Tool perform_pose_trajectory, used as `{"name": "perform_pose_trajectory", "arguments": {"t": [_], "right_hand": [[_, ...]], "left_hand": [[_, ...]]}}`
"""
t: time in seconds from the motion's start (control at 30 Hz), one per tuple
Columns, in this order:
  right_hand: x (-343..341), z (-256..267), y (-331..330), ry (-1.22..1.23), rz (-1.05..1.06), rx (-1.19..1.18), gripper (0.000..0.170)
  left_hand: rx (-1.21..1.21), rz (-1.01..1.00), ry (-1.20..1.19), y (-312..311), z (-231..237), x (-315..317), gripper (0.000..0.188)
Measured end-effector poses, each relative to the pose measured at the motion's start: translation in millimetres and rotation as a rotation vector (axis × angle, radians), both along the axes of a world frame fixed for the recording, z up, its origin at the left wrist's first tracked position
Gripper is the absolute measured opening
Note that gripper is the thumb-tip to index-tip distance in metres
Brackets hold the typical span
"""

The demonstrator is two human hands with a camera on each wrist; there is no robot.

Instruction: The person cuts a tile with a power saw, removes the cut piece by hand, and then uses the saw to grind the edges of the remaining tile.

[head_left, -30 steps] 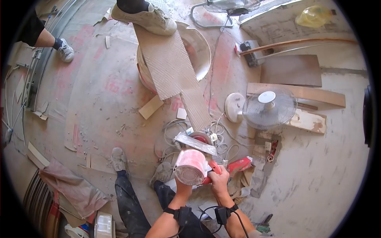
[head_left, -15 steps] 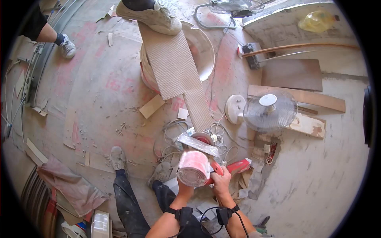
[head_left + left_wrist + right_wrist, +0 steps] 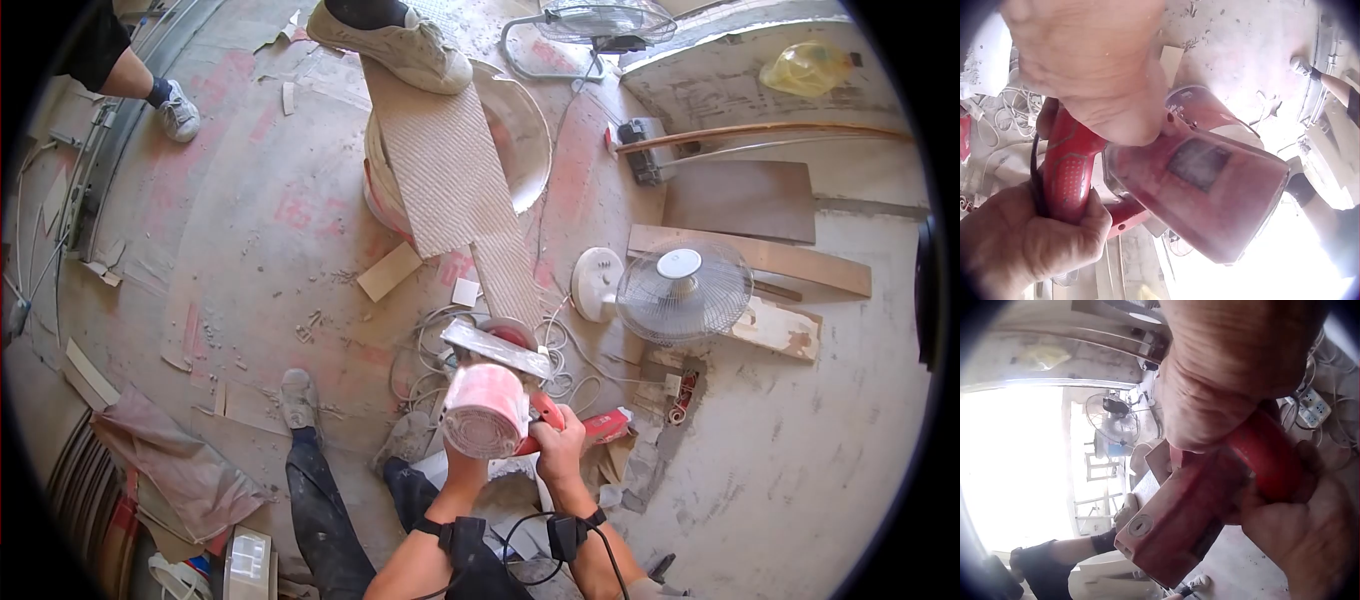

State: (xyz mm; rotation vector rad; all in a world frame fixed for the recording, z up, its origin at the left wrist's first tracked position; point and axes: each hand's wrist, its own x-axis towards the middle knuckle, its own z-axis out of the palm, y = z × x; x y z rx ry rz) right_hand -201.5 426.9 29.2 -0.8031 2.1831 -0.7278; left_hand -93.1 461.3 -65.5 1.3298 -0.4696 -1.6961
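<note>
A dusty red handheld circular saw (image 3: pixel 485 405) with a metal base plate (image 3: pixel 497 348) and a round disc is held in front of the body. My right hand (image 3: pixel 562 442) grips its red handle (image 3: pixel 1067 172), thumb wrapped round. My left hand (image 3: pixel 466 470) is partly hidden beneath the motor housing in the head view; both wrist views show it on the saw's red body beside the right hand. Ahead, a ribbed beige slab (image 3: pixel 440 165) lies across a bucket (image 3: pixel 535 140). A narrow strip of the slab reaches back to the disc. Another person's shoe (image 3: pixel 405 55) presses on the slab.
Coiled cables (image 3: pixel 410 350) and a power strip (image 3: pixel 1311 409) lie under the saw. A white fan (image 3: pixel 690 285) stands at right, near boards (image 3: pixel 740 200) against the wall. A second fan (image 3: pixel 605 25) is behind the bucket. Offcuts (image 3: pixel 388 272) and debris litter the floor.
The saw has moved slightly forward along the narrow strip and covers more of its near end. Both hands keep their hold. The head view has shifted a little.
</note>
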Motion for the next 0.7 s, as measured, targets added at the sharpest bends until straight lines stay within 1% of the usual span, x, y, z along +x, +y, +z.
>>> {"name": "perform_pose_trajectory", "arguments": {"t": [0.1, 0.23, 0.33, 0.37, 0.47, 0.5, 0.53, 0.6, 0.63, 0.7], "right_hand": [[-6.7, -11.3, 4.5, -0.039, -0.030, -0.030, 0.020], [-8.2, -9.9, 19.0, -0.008, -0.038, 0.004, 0.024], [-1.8, 1.6, 24.8, -0.018, -0.057, 0.024, 0.025], [-3.4, -1.8, 33.4, -0.033, -0.081, 0.012, 0.025], [7.6, 20.3, 39.3, -0.102, -0.103, 0.053, 0.021], [13.4, 26.5, 39.5, -0.096, -0.076, 0.030, 0.019], [17.0, 22.7, 48.8, -0.277, -0.205, -0.002, 0.019], [32.5, 8.8, 61.9, -0.428, -0.306, -0.069, 0.018], [44.2, 11.9, 48.8, -0.534, -0.364, -0.078, 0.018], [72.0, 20.5, 30.8, -0.746, -0.461, -0.134, 0.019]], "left_hand": [[0.008, 0.011, -0.017, -4.0, 2.9, 0.7, 0.027], [0.093, 0.047, 0.093, 0.2, 10.7, -1.4, 0.023], [0.067, 0.017, 0.044, 7.8, 18.9, 2.8, 0.025], [0.105, 0.021, 0.034, 10.4, 25.1, 5.4, 0.024], [-0.012, -0.042, -0.101, 20.7, 45.1, 23.1, 0.026], [-0.152, -0.167, -0.235, 29.0, 44.4, 34.1, 0.032], [-0.140, -0.135, -0.229, 26.7, 52.0, 43.9, 0.033], [-0.128, -0.075, -0.219, 17.6, 69.9, 60.0, 0.037], [-0.116, -0.165, -0.306, 4.3, 75.4, 74.4, 0.038], [-0.042, -0.154, -0.291, -13.4, 87.1, 103.9, 0.035]]}}
